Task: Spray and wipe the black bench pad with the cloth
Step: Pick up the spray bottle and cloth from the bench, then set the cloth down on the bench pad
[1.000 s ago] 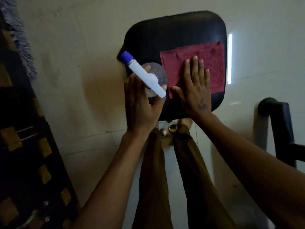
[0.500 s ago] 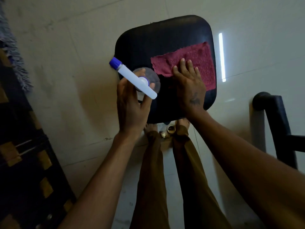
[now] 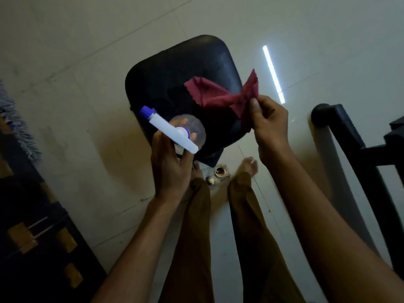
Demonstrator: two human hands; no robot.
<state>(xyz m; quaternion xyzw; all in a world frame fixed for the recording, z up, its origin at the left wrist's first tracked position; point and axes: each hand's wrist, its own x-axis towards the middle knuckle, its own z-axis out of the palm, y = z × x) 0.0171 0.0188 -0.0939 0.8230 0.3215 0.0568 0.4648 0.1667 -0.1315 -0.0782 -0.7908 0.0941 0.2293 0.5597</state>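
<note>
The black bench pad (image 3: 175, 75) lies below me, seen from above over a pale tiled floor. My right hand (image 3: 270, 125) pinches the dark red cloth (image 3: 220, 95) and holds it lifted above the pad's right side, bunched at the fingers with two ends flaring out. My left hand (image 3: 169, 165) grips a clear spray bottle (image 3: 175, 132) with a white head and blue nozzle, held over the pad's near left corner. The bottle's body is mostly hidden behind the hand.
A black metal frame (image 3: 349, 149) stands at the right. A dark patterned rug with a fringe (image 3: 19, 132) lies at the left. My legs and bare feet (image 3: 249, 165) stand just below the pad, with small metal fittings (image 3: 218, 172) on the floor between them.
My right hand went from pressing flat on the cloth to gathering it and lifting it off the pad. The left hand kept hold of the spray bottle.
</note>
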